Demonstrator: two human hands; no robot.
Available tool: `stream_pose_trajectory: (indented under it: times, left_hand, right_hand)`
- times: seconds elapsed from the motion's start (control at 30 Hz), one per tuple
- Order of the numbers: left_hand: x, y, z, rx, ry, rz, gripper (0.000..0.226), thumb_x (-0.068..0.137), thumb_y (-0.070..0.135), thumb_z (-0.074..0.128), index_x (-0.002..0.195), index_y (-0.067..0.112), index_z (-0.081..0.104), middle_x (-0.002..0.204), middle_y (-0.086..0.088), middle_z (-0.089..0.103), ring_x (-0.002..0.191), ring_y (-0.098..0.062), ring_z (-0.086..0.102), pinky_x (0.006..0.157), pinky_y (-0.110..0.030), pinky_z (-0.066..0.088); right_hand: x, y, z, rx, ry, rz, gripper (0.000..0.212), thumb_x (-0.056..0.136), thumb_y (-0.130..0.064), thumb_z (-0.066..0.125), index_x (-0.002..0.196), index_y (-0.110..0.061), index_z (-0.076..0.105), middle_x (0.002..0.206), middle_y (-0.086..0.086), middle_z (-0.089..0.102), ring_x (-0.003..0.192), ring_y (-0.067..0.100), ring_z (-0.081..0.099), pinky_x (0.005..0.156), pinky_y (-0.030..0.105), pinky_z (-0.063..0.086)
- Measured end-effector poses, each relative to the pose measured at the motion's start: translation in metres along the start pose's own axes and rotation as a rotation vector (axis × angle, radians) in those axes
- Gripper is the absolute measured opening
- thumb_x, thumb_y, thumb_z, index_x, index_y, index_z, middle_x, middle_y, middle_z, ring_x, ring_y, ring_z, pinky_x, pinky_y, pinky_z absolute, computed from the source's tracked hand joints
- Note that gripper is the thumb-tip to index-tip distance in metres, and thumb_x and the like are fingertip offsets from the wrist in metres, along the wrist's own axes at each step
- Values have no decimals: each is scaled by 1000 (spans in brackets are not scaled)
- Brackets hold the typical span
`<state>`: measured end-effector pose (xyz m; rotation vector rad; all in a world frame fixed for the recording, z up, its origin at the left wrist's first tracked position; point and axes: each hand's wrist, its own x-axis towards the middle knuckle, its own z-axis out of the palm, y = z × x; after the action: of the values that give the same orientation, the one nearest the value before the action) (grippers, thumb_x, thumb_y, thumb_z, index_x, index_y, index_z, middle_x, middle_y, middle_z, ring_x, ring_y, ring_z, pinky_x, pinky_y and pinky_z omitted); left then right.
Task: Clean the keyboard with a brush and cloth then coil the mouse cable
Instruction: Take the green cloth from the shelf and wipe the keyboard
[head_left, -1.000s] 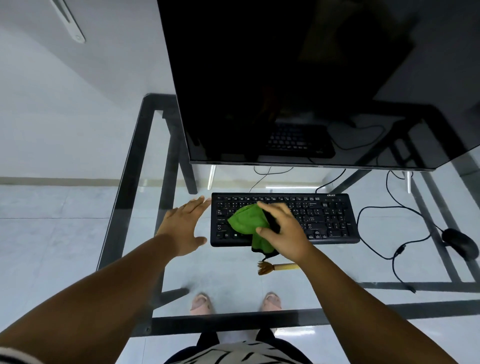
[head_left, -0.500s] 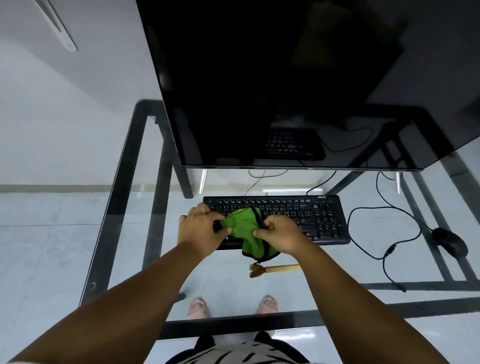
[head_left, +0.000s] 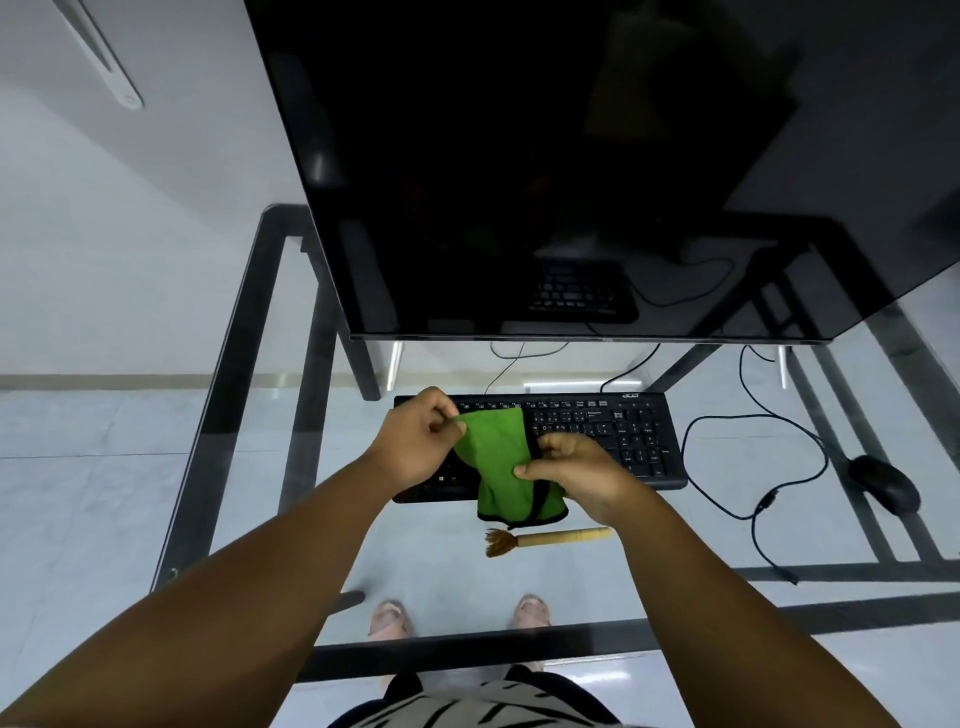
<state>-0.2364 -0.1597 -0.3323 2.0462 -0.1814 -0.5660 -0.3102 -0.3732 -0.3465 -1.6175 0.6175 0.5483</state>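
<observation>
Both the left hand and right hand pinch the green cloth, covering the keyboard beside the brush.

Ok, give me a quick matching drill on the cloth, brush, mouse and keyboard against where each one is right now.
Things:
1. cloth
2. brush
3. mouse
4. keyboard

Places:
A. lying on the glass just in front of the keyboard, untouched
B. far right of the desk, cable trailing loose
C. pinched between the left hand and right hand
D. below the monitor, partly covered by cloth and hands

Pairs: 1-C, 2-A, 3-B, 4-D
</observation>
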Motion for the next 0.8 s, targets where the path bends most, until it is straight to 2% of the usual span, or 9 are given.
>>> stream_pose_trajectory:
  times: [0.07, 0.17, 0.23, 0.37, 0.47, 0.57, 0.63, 0.7, 0.8]
  left_hand:
    - [-1, 4, 0, -144, -43, -50, 8, 93, 15, 62, 89, 15, 55, 73, -10, 61, 60, -16, 50, 59, -27, 44]
    - [-2, 10, 0, -465, -109, -131, 9, 94, 5, 60, 92, 12, 53, 89, -15, 64, 83, -26, 61, 84, -49, 54]
    - [-4, 19, 1, -676, -155, -162, 12, 93, -1, 57, 93, 10, 53, 97, -14, 61, 92, -28, 63, 86, -48, 56]
    - [-6, 27, 1, -881, -168, -195, 25, 90, -2, 61, 112, 10, 55, 105, -11, 62, 100, -27, 65, 77, -41, 58]
    - [-7, 25, 3, -838, -207, -232, 36, 85, -4, 66, 117, 10, 58, 103, -7, 70, 96, -19, 70, 80, -32, 57]
    - [-10, 18, 6, -633, -311, -268, 41, 81, 4, 73, 119, 14, 62, 107, -3, 73, 101, -14, 67, 80, -29, 48]
    - [-12, 15, 8, -524, -349, -271, 40, 80, 9, 76, 117, 16, 65, 110, 1, 73, 104, -12, 66, 79, -28, 44]
    - [-15, 13, 11, -497, -336, -256, 33, 81, 7, 75, 113, 12, 68, 108, -1, 74, 101, -13, 69, 75, -23, 51]
    - [-19, 5, 15, -589, -277, -286, 30, 83, 2, 70, 113, 4, 68, 110, -10, 73, 105, -25, 69, 90, -35, 54]
  right_hand:
    - [-3, -1, -4, 67, -38, 39, 42, 68, -10, 84, 107, -6, 67, 105, 15, 74, 102, 30, 69, 95, 50, 52]
    - [-10, -5, -7, 198, -129, 98, 38, 78, 1, 74, 114, -1, 65, 109, 18, 72, 100, 28, 70, 83, 42, 58]
    - [-16, -8, -6, 231, -188, 100, 37, 82, 0, 71, 118, -2, 65, 111, 17, 72, 100, 27, 71, 78, 38, 58]
    - [-18, -9, -2, 303, -196, -11, 41, 87, 2, 64, 125, -15, 61, 119, 12, 70, 109, 28, 67, 92, 50, 54]
    - [-17, -7, -2, 368, -145, -128, 49, 88, 9, 58, 128, -20, 56, 121, 11, 68, 113, 28, 64, 95, 49, 52]
    - [-17, -6, -3, 354, -153, -204, 50, 87, 14, 57, 128, -15, 53, 119, 11, 69, 113, 28, 65, 94, 44, 53]
    - [-19, -5, -2, 290, -137, -240, 42, 86, 14, 59, 119, -11, 54, 109, 10, 71, 104, 25, 68, 88, 40, 55]
    - [-19, -4, 2, 229, -63, -253, 34, 84, 11, 64, 108, -11, 54, 104, 14, 71, 98, 27, 69, 86, 42, 56]
    - [-21, 4, 11, 168, 12, -208, 30, 82, 3, 72, 103, -8, 53, 108, 30, 66, 99, 39, 67, 89, 53, 55]
